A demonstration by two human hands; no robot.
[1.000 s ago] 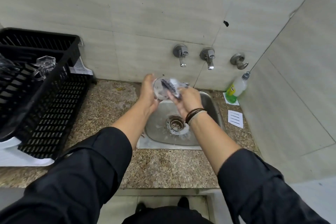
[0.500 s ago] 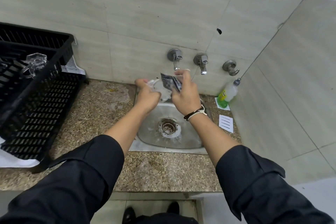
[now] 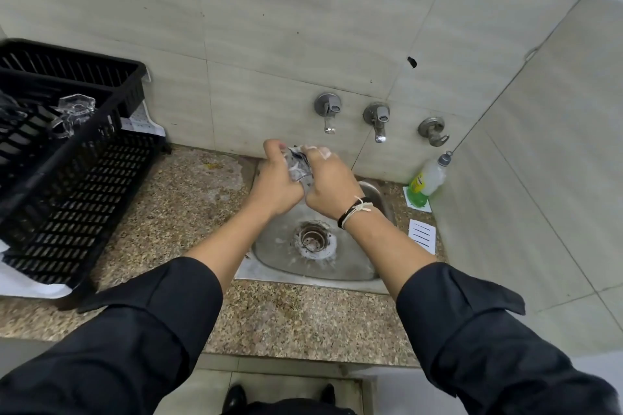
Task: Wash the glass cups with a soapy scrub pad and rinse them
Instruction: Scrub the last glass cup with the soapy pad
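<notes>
Over the back of the steel sink (image 3: pixel 350 266), my left hand (image 3: pixel 274 184) grips a clear glass cup (image 3: pixel 294 169), mostly hidden between my two hands. My right hand (image 3: pixel 332 187) holds a dark soapy scrub pad (image 3: pixel 301 158) pressed against the cup; white foam sits on its fingers. Another clear glass cup (image 3: pixel 72 114) lies in the black dish basket (image 3: pixel 77 178) at the left.
Two taps (image 3: pixel 327 111) (image 3: pixel 377 120) and a wall hook (image 3: pixel 434 133) stick out of the tiled wall behind the sink. A dish soap bottle (image 3: pixel 427 180) stands at the right corner. Speckled granite counter (image 3: pixel 188 212) surrounds the sink. No water is running.
Both hands have drawn closer together around the cup, and the pad has gone from above the cup to between the hands. The view has shifted slightly.
</notes>
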